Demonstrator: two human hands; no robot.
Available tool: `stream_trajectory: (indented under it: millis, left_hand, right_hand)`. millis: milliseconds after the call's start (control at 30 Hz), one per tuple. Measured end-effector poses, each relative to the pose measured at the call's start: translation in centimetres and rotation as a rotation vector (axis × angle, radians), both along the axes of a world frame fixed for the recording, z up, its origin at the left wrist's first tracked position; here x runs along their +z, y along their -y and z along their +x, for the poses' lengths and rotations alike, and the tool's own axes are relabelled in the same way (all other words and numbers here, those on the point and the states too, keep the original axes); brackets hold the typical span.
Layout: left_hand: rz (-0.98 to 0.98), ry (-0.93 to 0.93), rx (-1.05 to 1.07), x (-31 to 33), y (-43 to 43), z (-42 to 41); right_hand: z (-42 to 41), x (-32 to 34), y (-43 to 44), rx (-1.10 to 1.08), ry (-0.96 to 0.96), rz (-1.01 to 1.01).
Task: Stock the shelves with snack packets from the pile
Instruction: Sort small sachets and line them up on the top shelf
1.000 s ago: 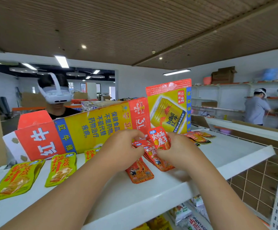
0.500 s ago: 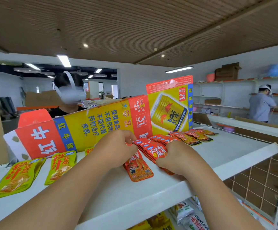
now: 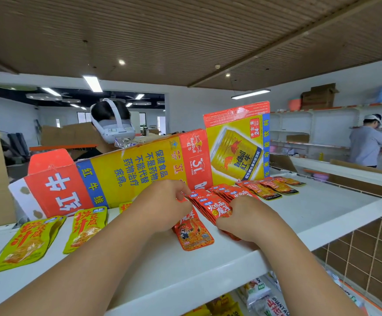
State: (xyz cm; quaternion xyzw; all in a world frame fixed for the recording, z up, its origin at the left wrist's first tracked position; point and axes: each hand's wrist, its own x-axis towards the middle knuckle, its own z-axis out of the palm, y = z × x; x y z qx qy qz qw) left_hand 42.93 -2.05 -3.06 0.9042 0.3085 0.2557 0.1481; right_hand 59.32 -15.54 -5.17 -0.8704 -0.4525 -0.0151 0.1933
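Both of our hands are closed on the same fan of red snack packets [image 3: 215, 208], held just above the white shelf [image 3: 333, 208]. Our left hand [image 3: 165, 208] has its fingers curled, with the fingertips [image 3: 184, 194] pinching the far upper edge of the fan. Our right hand [image 3: 247, 221] curls round the near end, knuckles up, its heel close to the shelf's front lip. Both forearms rise from the bottom edge and meet near the middle of the shelf, the left coming in at a slant from the lower left, the right from the lower right. Under the fan a single red packet [image 3: 193, 234] lies flat on the shelf, its upper end covered by our left hand. Yellow-green packets [image 3: 26, 242] lie flat well to the left. Just beyond the fan, to the right, a row of orange-red packets [image 3: 269, 189] lies overlapped, in front of a flattened Red Bull carton [image 3: 140, 169] that stands along the back of the shelf. More packets [image 3: 260, 299] show on the level below.
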Motion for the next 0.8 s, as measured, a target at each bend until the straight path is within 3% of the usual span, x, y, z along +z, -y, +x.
stream_trajectory:
  millis: [267,567,800]
  left_hand:
    - [0.004,-0.022,0.003,0.1,-0.1,0.0]
    - [0.005,-0.028,-0.008,0.1,-0.4,-0.1]
    - [0.227,-0.124,-0.014,0.6,1.6,-0.2]
  right_hand:
    - [0.1,0.1,-0.1,-0.055,0.055,0.041]
    - [0.1,0.5,-0.5,0.072,0.175,0.291]
    - [-0.1,1.5,-0.4,0.139,0.129,0.336]
